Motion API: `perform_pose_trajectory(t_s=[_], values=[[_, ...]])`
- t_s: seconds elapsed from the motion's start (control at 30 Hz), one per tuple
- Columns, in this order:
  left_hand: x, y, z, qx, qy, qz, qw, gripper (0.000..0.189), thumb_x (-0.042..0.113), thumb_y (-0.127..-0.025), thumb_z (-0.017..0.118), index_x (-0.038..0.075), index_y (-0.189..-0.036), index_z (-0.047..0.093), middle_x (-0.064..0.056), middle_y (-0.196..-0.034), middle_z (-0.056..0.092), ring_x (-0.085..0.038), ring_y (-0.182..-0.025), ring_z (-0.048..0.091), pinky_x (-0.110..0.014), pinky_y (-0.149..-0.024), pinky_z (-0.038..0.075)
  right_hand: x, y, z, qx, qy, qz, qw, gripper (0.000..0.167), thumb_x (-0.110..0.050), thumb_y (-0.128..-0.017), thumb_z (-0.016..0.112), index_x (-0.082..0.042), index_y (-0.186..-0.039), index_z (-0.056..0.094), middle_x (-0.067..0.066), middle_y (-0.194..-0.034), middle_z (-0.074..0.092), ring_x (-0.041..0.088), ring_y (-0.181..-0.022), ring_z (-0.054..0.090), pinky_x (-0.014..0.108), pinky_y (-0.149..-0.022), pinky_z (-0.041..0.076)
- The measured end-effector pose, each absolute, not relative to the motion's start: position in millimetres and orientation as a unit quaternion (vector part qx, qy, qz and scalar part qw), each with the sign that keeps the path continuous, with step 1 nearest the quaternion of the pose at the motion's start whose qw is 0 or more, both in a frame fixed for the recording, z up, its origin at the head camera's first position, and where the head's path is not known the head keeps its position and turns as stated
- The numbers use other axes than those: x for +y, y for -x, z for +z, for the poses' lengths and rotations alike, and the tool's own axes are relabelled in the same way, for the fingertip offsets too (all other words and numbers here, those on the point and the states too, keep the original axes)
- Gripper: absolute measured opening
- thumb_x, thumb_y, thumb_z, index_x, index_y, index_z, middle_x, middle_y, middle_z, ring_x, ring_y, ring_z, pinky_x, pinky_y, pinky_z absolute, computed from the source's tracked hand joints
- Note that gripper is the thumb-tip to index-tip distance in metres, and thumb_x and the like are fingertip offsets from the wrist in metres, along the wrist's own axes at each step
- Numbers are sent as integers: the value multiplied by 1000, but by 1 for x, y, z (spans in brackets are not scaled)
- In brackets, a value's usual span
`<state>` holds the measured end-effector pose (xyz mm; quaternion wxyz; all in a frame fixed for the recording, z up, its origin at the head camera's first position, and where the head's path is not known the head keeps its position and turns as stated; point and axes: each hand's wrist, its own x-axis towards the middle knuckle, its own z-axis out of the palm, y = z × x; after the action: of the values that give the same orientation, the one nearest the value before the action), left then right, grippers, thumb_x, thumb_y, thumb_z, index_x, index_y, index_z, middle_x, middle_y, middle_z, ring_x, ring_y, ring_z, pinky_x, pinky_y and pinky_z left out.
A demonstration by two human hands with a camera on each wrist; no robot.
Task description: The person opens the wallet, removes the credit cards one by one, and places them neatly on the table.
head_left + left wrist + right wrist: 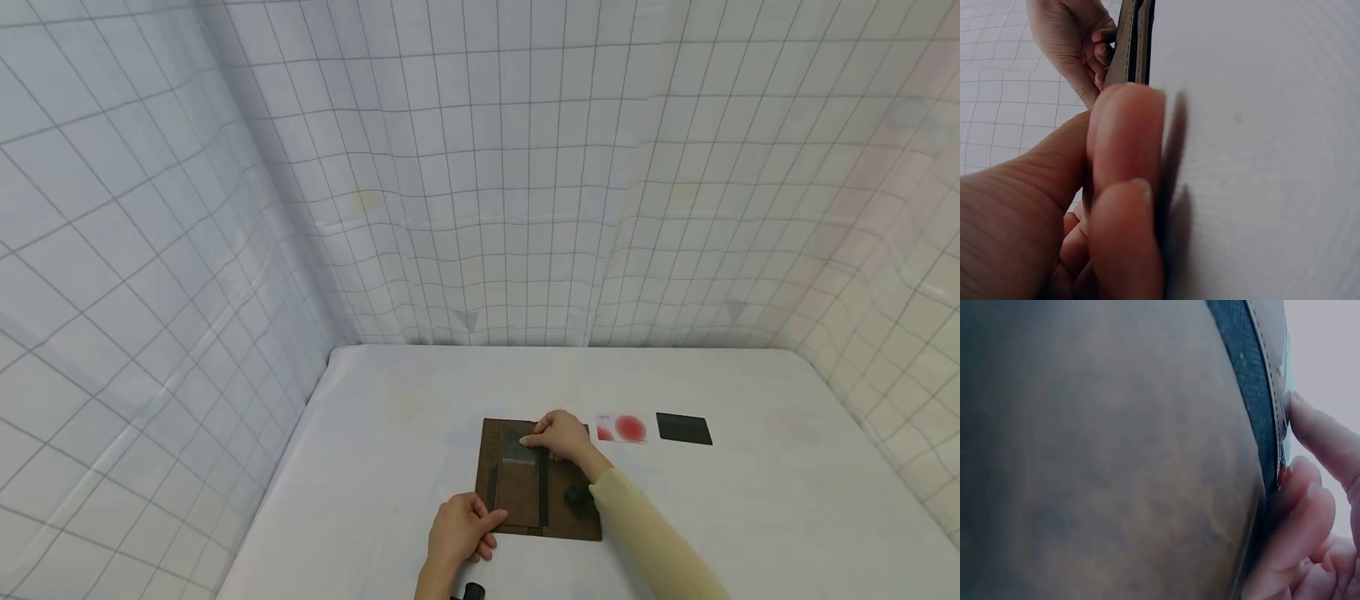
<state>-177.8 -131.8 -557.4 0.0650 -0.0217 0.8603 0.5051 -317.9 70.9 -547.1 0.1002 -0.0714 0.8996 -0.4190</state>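
Note:
A brown leather wallet point(517, 496) lies spread open on the white table, with card slots on its left side and a dark strip down its middle. My left hand point(461, 529) pinches the wallet's near left corner between thumb and fingers. At the far edge, my right hand point(562, 437) grips the wallet's inner flap, its thumb beside a clear window point(517, 447). In the right wrist view, thumb and fingers point(1300, 515) lie on either side of the stitched edge point(1266, 369). Whether a card sits between them is hidden.
Right of the wallet lies a white card with a red circle point(630, 428). Beyond it is a black card point(684, 428). White gridded curtains point(487, 167) hang behind the table point(375, 467) and at both sides.

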Motion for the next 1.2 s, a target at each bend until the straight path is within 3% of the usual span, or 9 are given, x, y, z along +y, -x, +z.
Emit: perform_pose_trajectory(t_s=[0.53,1.0,1.2], values=[[-134,178,-557,861,11,505,55,34,31,-83,75,8,-69,54,4,-46,57,-10,-35,56,-25,-35,44,66,321,-536,889,54,-437,125,31,-26,-80,78,-2,-90,62,6,-69,58,17,-50,56,29,-47,45],[-132,177,-556,857,16,511,57,34,31,-82,75,8,-69,54,4,-46,58,-10,-35,56,-25,-35,44,66,330,-540,901,17,-424,92,35,-30,-84,74,0,-98,61,3,-68,61,14,-51,61,31,-48,46],[-132,177,-556,855,18,515,58,34,31,-82,75,7,-70,54,3,-47,58,-10,-36,56,-25,-35,44,67,334,-538,902,-9,-428,52,39,-31,-85,73,1,-103,62,2,-64,62,13,-50,61,31,-52,45]])
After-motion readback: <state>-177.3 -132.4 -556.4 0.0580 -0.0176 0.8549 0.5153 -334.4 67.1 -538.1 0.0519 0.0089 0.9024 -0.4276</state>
